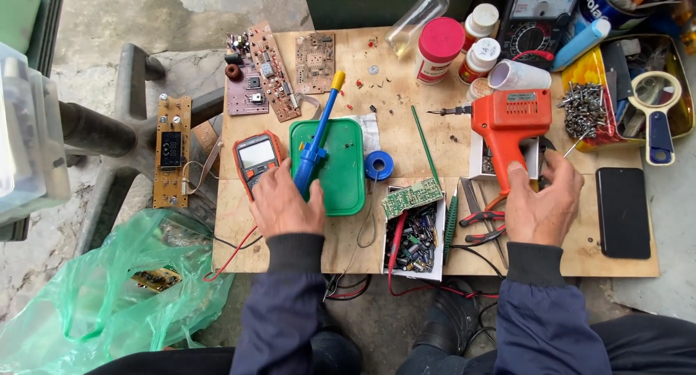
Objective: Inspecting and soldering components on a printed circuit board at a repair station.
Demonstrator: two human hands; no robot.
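Observation:
My left hand [285, 204] grips a blue desoldering pump with a yellow tip [316, 141], which slants over a green plastic tray [346, 190]. My right hand [542, 204] is closed around the handle of an orange soldering gun [507, 117], whose tip points left over the wooden board [406, 139]. Between my hands a small green circuit board [411, 198] lies across a white box of loose electronic parts [417, 244]. An orange multimeter [255, 159] sits just left of my left hand.
Brown circuit boards [264, 70] lie at the back left, bottles and jars [439, 48] at the back. A yellow tin of screws [589, 106], a magnifier [656, 103] and a black phone [622, 212] are at right. Pliers [482, 219], a blue solder spool [378, 165] and a green bag [109, 288] are nearby.

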